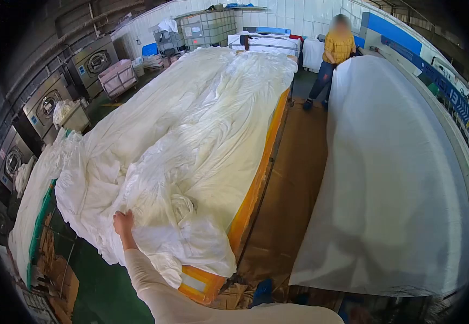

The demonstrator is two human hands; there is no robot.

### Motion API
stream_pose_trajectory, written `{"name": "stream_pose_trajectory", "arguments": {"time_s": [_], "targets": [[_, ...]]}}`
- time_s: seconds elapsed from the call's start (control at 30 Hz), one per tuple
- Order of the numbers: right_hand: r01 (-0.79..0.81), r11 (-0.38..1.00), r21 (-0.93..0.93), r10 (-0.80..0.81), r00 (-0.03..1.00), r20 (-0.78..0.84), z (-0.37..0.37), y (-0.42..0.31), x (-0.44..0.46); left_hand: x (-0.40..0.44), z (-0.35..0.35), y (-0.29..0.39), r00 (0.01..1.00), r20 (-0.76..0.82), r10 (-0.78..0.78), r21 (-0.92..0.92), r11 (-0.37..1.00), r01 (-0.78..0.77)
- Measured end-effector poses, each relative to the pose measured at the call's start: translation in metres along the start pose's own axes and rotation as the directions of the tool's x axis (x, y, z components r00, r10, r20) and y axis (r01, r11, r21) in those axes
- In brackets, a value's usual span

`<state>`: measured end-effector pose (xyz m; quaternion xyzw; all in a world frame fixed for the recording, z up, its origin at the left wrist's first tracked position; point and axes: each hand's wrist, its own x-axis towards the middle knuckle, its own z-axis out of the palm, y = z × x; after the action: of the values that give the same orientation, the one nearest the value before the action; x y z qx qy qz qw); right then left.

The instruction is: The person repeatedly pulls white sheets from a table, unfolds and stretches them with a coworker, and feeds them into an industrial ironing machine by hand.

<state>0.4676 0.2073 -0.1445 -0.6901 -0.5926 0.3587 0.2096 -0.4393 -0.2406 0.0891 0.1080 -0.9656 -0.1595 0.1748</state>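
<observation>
My left hand [124,221] is closed on a fold of a white sheet [153,173] near the close end of a long table. The cloth lies bunched and wrinkled there, hanging over the table's left side. My right sleeve [294,315] crosses the bottom edge of the view, and the right hand itself cannot be seen. On the right, a large smooth white sheet [391,173] hangs spread down the front of a long machine.
A co-worker in a yellow checked shirt [338,47] stands at the machine's far end. The table has an orange edge [256,200]. A brown floor strip [294,178] separates table and machine. Washing machines [45,105], a laundry cart [118,78] and a green-edged cloth-covered table [42,216] stand left.
</observation>
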Motion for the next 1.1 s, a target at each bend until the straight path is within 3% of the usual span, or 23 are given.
{"name": "stream_pose_trajectory", "arguments": {"time_s": [0.13,0.23,0.27,0.33,0.4,0.47,0.5,0.57,0.6,0.63,0.67,0.7,0.73,0.77,0.8,0.87,0.9,0.93,0.97,1.0,1.07,1.1], "targets": [[-0.321,0.942,0.094,0.259,0.879,0.400,0.087,-0.048,-0.070,0.002,-0.010,-0.001,0.995,0.066,0.074,0.072,0.994,-0.079],[0.092,0.994,-0.063,-0.056,0.902,0.429,0.126,-0.103,-0.078,-0.029,-0.038,0.004,0.933,0.032,0.357,-0.055,0.933,-0.355],[0.253,0.960,-0.120,-0.173,0.873,0.456,0.134,-0.131,-0.085,-0.039,-0.045,0.009,0.933,0.034,0.358,-0.050,0.933,-0.356],[0.453,0.862,-0.227,-0.258,0.778,0.572,0.151,-0.179,-0.092,-0.069,-0.057,0.028,0.841,-0.045,0.539,-0.086,0.837,-0.541],[0.450,0.892,0.036,-0.345,0.628,0.698,0.180,-0.192,-0.090,-0.106,-0.085,0.065,0.776,-0.122,0.619,-0.108,0.769,-0.630],[0.637,0.770,0.021,-0.442,0.510,0.738,0.192,-0.256,-0.109,-0.144,-0.103,0.106,0.701,-0.215,0.680,-0.336,0.623,-0.707],[0.639,0.767,0.048,-0.433,0.463,0.773,0.192,-0.292,-0.123,-0.164,-0.113,0.128,0.652,-0.165,0.740,-0.406,0.551,-0.729],[0.628,0.755,0.188,-0.490,0.349,0.799,0.202,-0.349,-0.145,-0.216,-0.122,0.169,0.601,-0.062,0.796,-0.686,0.403,-0.605],[0.605,0.738,0.298,-0.554,0.291,0.780,0.209,-0.369,-0.157,-0.248,-0.120,0.186,0.560,-0.122,0.820,-0.832,0.223,-0.507],[0.486,0.681,0.548,-0.718,0.297,0.630,0.225,-0.384,-0.175,-0.279,-0.120,0.204,0.550,0.043,0.834,-0.891,0.281,-0.357],[0.356,0.547,0.757,-0.831,0.339,0.441,0.241,-0.394,-0.186,-0.311,-0.113,0.222,0.553,-0.081,0.829,-0.917,0.155,-0.367],[0.354,0.551,0.756,-0.828,0.343,0.443,0.252,-0.404,-0.187,-0.334,-0.115,0.236,0.490,0.007,0.872,-0.950,0.159,-0.270],[0.515,0.531,0.673,-0.846,0.269,0.460,0.263,-0.414,-0.186,-0.345,-0.118,0.244,0.411,0.084,0.908,-0.970,0.168,-0.173],[0.664,0.482,0.571,-0.851,0.201,0.485,0.266,-0.418,-0.183,-0.348,-0.111,0.246,0.402,0.081,0.912,-0.972,0.161,-0.169],[0.669,0.485,0.563,-0.851,0.214,0.479,0.262,-0.419,-0.182,-0.351,-0.096,0.247,0.424,0.010,0.906,-0.975,0.103,-0.196],[0.122,0.789,0.602,-0.580,0.469,0.666,0.244,-0.419,-0.187,-0.356,-0.062,0.247,0.456,-0.125,0.881,-0.968,-0.008,-0.250],[-0.191,0.808,0.557,-0.406,0.503,0.763,0.236,-0.419,-0.188,-0.345,-0.051,0.238,0.489,-0.161,0.857,-0.857,0.125,-0.500],[-0.194,0.805,0.561,-0.405,0.512,0.758,0.228,-0.416,-0.187,-0.323,-0.038,0.221,0.511,-0.208,0.834,-0.667,0.260,-0.698],[-0.360,0.744,0.562,-0.308,0.562,0.767,0.217,-0.411,-0.185,-0.305,-0.015,0.198,0.570,-0.213,0.793,-0.555,0.382,-0.739],[-0.511,0.652,0.560,-0.204,0.593,0.779,0.209,-0.404,-0.183,-0.289,0.005,0.172,0.623,-0.229,0.748,-0.430,0.496,-0.754],[-0.497,0.642,0.584,-0.184,0.639,0.747,0.200,-0.389,-0.180,-0.264,0.016,0.126,0.829,0.068,0.555,-0.232,0.817,-0.528],[-0.479,0.639,0.602,-0.171,0.675,0.718,0.197,-0.381,-0.180,-0.257,0.016,0.101,0.775,0.045,0.630,-0.217,0.764,-0.608]]}}
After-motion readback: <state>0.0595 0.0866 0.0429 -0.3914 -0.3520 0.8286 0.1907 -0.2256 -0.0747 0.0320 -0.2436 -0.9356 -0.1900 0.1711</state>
